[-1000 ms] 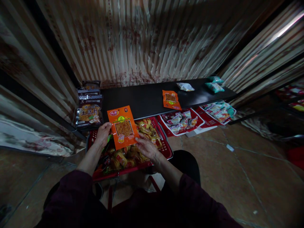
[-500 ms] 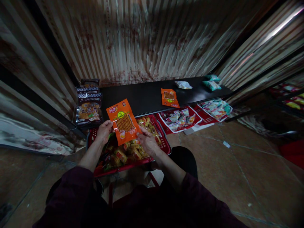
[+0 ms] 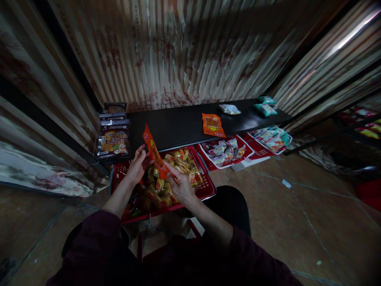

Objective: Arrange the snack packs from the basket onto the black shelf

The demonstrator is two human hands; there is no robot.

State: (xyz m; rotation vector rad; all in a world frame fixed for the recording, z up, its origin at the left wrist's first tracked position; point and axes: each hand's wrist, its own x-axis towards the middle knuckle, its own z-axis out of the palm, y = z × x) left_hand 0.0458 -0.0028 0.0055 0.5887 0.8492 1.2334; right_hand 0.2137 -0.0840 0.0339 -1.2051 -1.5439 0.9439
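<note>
Both arms reach forward and down from the body. The left forearm and right forearm are bare below dark maroon sleeves. The left hand is turned palm inward, with the thumb raised and the fingers curled in a light pinch. The right hand is just beside it, back upward, its index finger and thumb stretched forward and pinched together. The wrists angle toward each other.

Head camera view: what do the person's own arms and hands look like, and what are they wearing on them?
Both arms wear dark maroon long sleeves, the left sleeve and right sleeve ending near the elbows, so the forearms are bare. The left hand and right hand are bare, with no gloves. No watch, ring or bracelet shows, though the light is dim.
</note>
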